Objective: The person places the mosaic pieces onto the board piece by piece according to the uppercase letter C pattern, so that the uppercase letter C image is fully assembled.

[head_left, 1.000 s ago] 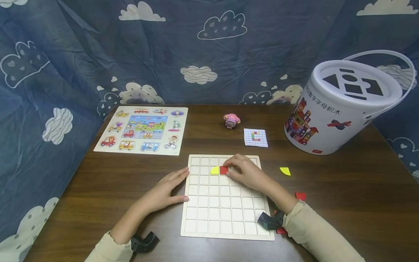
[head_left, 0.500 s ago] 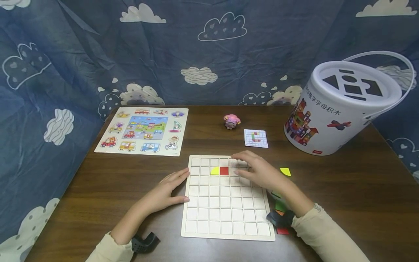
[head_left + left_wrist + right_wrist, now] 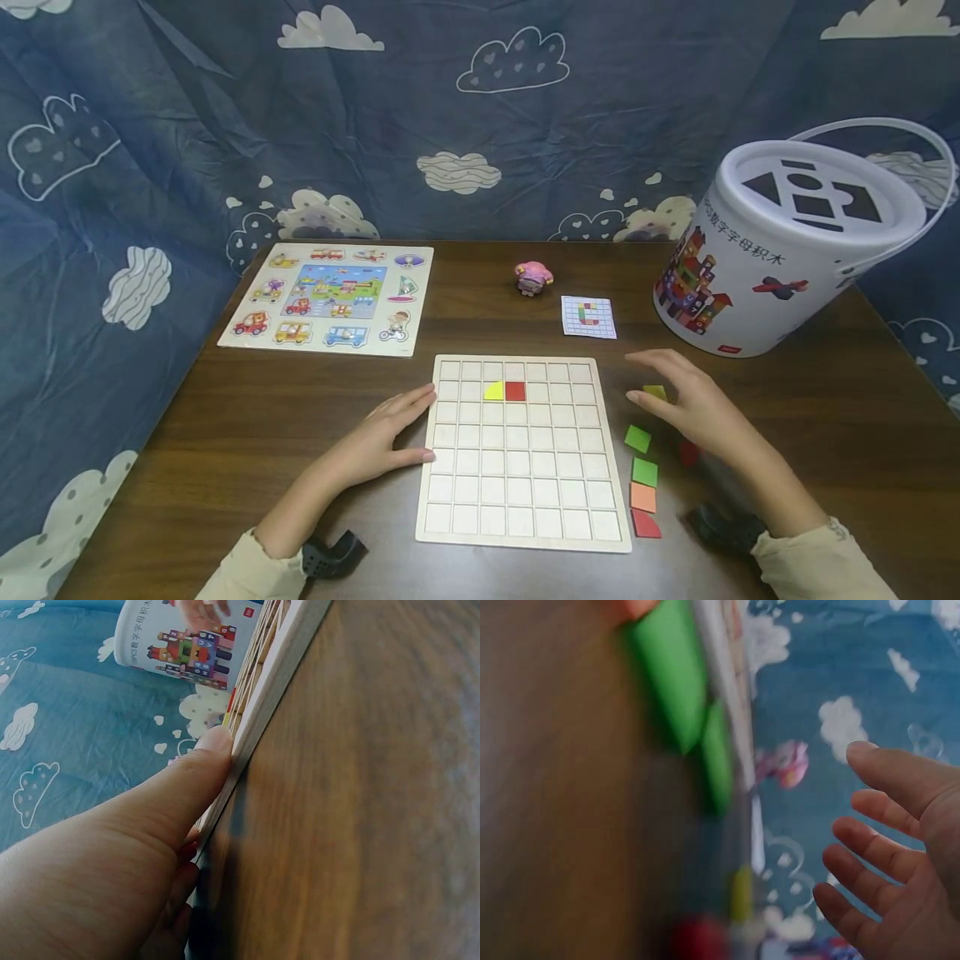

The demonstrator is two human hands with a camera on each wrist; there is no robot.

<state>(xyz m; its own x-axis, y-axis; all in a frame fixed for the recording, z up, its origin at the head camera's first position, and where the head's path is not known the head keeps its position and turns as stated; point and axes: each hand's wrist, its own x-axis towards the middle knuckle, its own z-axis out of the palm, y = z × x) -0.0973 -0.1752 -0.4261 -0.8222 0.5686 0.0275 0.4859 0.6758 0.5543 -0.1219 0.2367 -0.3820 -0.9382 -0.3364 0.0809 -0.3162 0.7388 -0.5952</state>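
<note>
A wooden grid board lies flat on the table. In one of its upper rows sit a yellow quarter-circle tile and, right beside it, a red square tile. My left hand touches the board's left edge with extended fingers and thumb; the left wrist view shows the thumb against that edge. Off the board's right side, my right hand hovers with spread fingers and holds nothing. Under it, a yellow tile is partly covered, as is a red tile.
Along the board's right edge lie two green tiles, an orange tile and a red quarter-circle tile. Farther back are a pattern card, a pink figurine, a picture puzzle and a large white bucket.
My right hand let go of the red square tile on the board, lifted away and moved right, past the board's edge. My left hand stays where it was.
</note>
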